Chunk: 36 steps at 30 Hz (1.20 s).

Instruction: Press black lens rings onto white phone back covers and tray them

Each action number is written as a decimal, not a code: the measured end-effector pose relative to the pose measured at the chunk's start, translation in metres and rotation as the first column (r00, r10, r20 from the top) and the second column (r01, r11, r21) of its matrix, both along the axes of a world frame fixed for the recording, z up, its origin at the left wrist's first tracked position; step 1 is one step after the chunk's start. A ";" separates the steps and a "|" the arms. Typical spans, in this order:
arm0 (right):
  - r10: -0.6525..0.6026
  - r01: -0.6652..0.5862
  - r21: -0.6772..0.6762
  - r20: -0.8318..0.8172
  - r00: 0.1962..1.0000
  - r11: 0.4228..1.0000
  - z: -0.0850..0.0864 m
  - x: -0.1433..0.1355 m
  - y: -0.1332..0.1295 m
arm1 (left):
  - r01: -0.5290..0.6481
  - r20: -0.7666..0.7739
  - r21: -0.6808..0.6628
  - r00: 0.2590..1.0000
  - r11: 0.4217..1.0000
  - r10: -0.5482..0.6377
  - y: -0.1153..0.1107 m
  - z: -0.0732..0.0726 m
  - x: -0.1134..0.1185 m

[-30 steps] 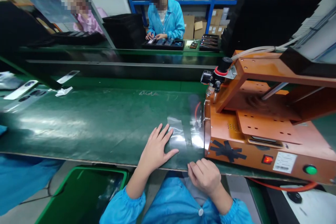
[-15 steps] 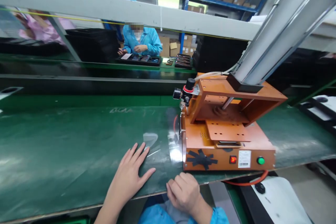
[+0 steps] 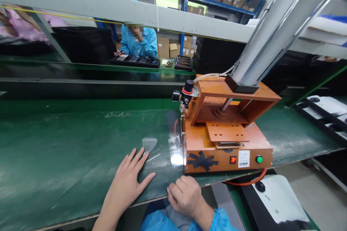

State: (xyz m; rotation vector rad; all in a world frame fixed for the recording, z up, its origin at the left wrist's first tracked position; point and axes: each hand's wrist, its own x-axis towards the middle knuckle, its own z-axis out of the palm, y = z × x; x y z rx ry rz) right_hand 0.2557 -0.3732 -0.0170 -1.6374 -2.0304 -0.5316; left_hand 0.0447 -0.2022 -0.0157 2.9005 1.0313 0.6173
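My left hand point(image 3: 127, 177) lies flat on the green work mat point(image 3: 67, 151), fingers spread and holding nothing. Its fingertips are next to a clear plastic film piece point(image 3: 149, 144) that lies on the mat. My right hand point(image 3: 184, 195) rests as a loose fist at the table's front edge, with nothing showing from it. To its upper right stands an orange press machine point(image 3: 230, 133) with a tall cylinder point(image 3: 282, 25) on top. Its red switch point(image 3: 232, 160) is lit, and a green button point(image 3: 259, 159) sits on the front. The press's plate gap is partly hidden.
A pressure regulator point(image 3: 187, 92) juts from the press's left side. An orange hose point(image 3: 249, 180) hangs below the front edge. Black trays with white pieces point(image 3: 325, 106) are at the right. Across the bench, a co-worker in blue point(image 3: 145, 43) sits behind a black tray point(image 3: 135, 63).
The view has turned slightly right, so the scene sits further left. The co-worker across the bench has raised one hand to the face. My hands keep their poses.
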 end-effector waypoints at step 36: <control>-0.007 0.008 0.046 -0.001 1.000 0.999 0.000 -0.002 0.000 | -0.001 0.029 -0.002 1.000 1.000 0.001 0.004 -0.007 -0.002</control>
